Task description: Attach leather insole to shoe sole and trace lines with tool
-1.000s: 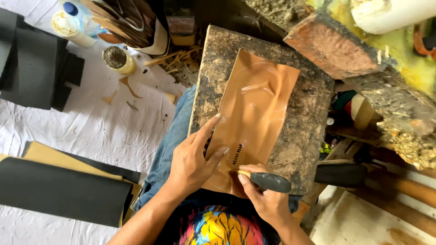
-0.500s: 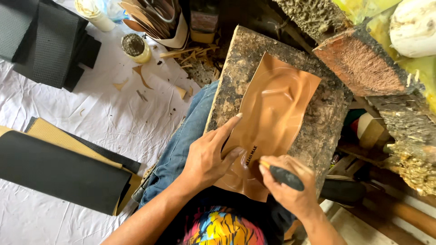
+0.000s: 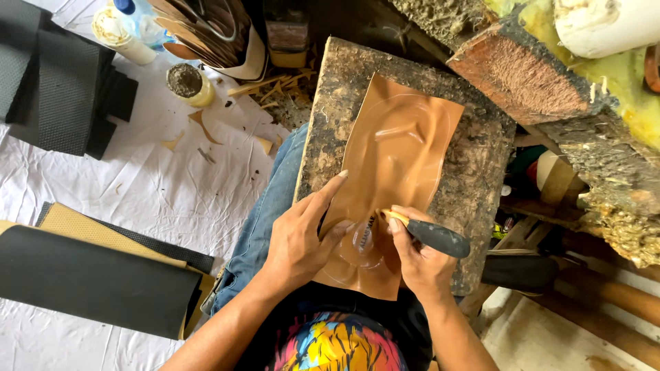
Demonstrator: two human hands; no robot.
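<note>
On the stained block [image 3: 474, 172], left hand [image 3: 299, 237] presses tan leather [image 3: 395, 161] flat, right hand [image 3: 416, 257] grips a dark-handled tool [image 3: 430, 235], 1 grimy jar [image 3: 187, 84] standing well apart on white cloth [image 3: 137, 192].

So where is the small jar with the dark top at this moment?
In the head view the small jar stands at upper left on the white cloth, between the black foam sheets and the worn wooden block.

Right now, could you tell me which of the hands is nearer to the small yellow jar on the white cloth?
Left. The left hand presses the tan leather sheet, on the small yellow jar side; the right hand, gripping the dark-handled tool, lies farther away.
</note>
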